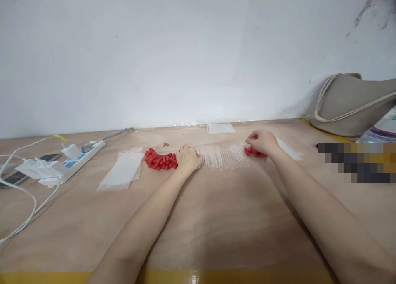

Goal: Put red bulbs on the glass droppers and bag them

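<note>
In the head view, a row of thin clear tubes [221,157] lies side by side across the middle of the table. My left hand [188,158] rests at the row's left end, fingers forward and thumb apart, touching the nearest tubes. Just left of it is a pile of small red bulb-shaped pieces [160,160]. Past the row's right end, my right hand [262,140] is held with fingertips pinched together; anything between them is too small to make out. Beneath that hand lies a smaller group of red pieces [255,152], partly hidden by it.
Clear plastic bags [119,170] lie left, another bag [290,150] right, and a small zip bag [220,128] near the wall. A power strip [72,164] with chargers and white cables occupies the left. A grey bag [352,104] stands at the back right.
</note>
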`<action>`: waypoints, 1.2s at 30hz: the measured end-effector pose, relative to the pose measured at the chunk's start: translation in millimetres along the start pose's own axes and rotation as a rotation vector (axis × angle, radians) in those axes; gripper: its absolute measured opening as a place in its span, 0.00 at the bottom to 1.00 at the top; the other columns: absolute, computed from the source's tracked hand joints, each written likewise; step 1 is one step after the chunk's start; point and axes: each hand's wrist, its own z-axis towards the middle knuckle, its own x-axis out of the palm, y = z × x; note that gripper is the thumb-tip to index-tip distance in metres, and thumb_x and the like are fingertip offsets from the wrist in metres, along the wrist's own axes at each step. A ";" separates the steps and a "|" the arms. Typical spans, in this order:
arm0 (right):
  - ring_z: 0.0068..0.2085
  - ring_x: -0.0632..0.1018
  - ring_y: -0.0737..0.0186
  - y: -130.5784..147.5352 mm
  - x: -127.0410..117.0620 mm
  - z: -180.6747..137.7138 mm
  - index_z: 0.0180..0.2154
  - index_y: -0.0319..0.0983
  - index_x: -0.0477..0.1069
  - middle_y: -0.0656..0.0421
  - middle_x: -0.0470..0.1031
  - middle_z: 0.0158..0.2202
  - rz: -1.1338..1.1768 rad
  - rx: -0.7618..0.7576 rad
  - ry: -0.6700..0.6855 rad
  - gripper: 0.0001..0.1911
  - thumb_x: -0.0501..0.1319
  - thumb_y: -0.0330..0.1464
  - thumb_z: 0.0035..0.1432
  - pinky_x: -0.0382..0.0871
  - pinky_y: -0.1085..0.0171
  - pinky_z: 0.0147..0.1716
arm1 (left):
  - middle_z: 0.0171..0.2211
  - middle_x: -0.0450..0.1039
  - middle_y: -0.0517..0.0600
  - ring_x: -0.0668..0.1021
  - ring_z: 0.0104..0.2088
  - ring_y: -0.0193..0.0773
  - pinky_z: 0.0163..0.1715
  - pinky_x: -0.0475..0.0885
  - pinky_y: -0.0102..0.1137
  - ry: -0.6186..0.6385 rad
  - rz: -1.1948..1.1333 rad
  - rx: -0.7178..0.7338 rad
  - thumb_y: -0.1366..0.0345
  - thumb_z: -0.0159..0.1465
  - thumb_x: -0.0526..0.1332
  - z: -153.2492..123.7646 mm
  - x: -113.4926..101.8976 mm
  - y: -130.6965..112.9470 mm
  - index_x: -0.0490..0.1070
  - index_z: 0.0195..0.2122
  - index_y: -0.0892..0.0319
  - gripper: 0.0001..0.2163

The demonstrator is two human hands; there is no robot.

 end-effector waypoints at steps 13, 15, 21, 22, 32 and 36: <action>0.16 0.70 0.66 -14.0 3.4 0.4 0.25 0.38 0.71 0.58 0.72 0.19 -0.017 0.189 0.255 0.09 0.61 0.36 0.40 0.63 0.68 0.13 | 0.38 0.67 0.60 0.66 0.43 0.51 0.42 0.60 0.41 0.061 0.052 -0.015 0.59 0.55 0.50 -2.7 -5.4 -5.2 0.73 0.29 0.64 0.16; 0.17 0.70 0.65 -13.0 3.9 -0.5 0.24 0.38 0.72 0.57 0.72 0.19 -0.066 0.225 0.229 0.09 0.60 0.37 0.41 0.63 0.67 0.15 | 0.38 0.67 0.60 0.66 0.43 0.51 0.41 0.60 0.40 0.067 0.036 -0.027 0.59 0.55 0.50 -2.4 -7.8 -4.6 0.73 0.29 0.64 0.15; 0.24 0.73 0.60 -12.6 10.0 -2.3 0.23 0.36 0.73 0.53 0.72 0.22 -0.158 0.230 0.098 0.09 0.58 0.35 0.40 0.64 0.65 0.21 | 0.37 0.67 0.57 0.67 0.42 0.47 0.40 0.62 0.36 0.043 -0.033 -0.013 0.61 0.59 0.49 3.1 -25.1 -3.4 0.71 0.29 0.61 0.14; 0.25 0.74 0.58 -12.7 11.6 -2.2 0.24 0.37 0.73 0.52 0.72 0.23 -0.166 0.237 0.075 0.09 0.58 0.35 0.39 0.64 0.65 0.21 | 0.37 0.66 0.57 0.67 0.42 0.46 0.41 0.62 0.36 0.019 -0.046 -0.002 0.62 0.59 0.48 4.1 -28.7 -3.4 0.71 0.30 0.62 0.13; 0.30 0.74 0.52 -10.3 10.5 1.6 0.24 0.38 0.72 0.51 0.72 0.25 -0.206 0.285 0.057 0.09 0.59 0.35 0.38 0.65 0.59 0.25 | 0.27 0.68 0.49 0.70 0.26 0.35 0.27 0.65 0.29 -0.046 -0.348 0.336 0.66 0.63 0.46 -31.2 -26.6 20.0 0.61 0.38 0.61 0.08; 0.32 0.74 0.50 -6.4 4.2 0.1 0.23 0.37 0.71 0.49 0.72 0.25 -0.238 0.273 0.096 0.07 0.59 0.34 0.39 0.64 0.59 0.26 | 0.33 0.70 0.51 0.73 0.33 0.36 0.33 0.67 0.30 -0.140 -0.402 0.417 0.69 0.63 0.48 -47.4 -9.8 33.1 0.59 0.46 0.60 0.11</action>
